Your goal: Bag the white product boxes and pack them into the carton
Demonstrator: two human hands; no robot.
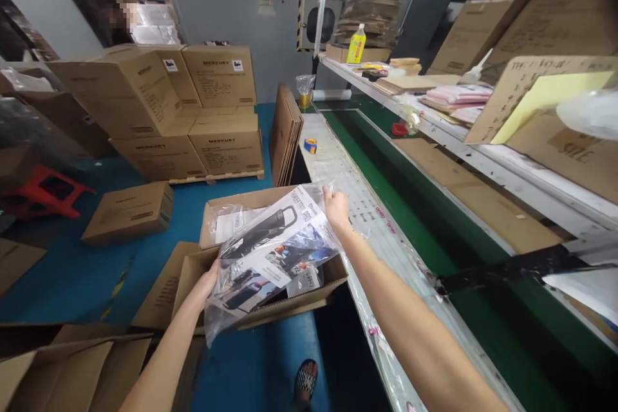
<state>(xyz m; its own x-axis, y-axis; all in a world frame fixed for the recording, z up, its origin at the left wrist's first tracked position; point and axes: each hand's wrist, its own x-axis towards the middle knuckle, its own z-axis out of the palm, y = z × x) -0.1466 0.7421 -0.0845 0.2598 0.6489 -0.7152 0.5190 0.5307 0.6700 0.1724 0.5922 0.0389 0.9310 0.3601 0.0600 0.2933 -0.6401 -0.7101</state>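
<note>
- Blue floor (72, 270) lies under both hands, with brown boxes (193, 96) piled well beyond the left hand.
- To the right of the right hand runs a long table (357, 206) with a green belt (434, 206) past it.
- Both hands hold one bag (270, 251) of clear plastic with a printed pack inside.
- The left hand (207, 283) grips the near, low end of the bag, fingers closed under it.
- The right hand (335, 209) pinches the far, top corner, fingers closed on the plastic.
- The bag's long side runs from the left hand up and away to the right hand, tilted.
- It hangs just above an open box (309, 299) that sits between the two arms.
- More clear bags (226, 219) lie in that box, just past the left hand.
- The table edge is nearer to the right hand than to the left hand.
- A tape roll (310, 145) sits on the table, well beyond the right hand.
- A foot in a sandal (306, 380) shows below the box.
</note>
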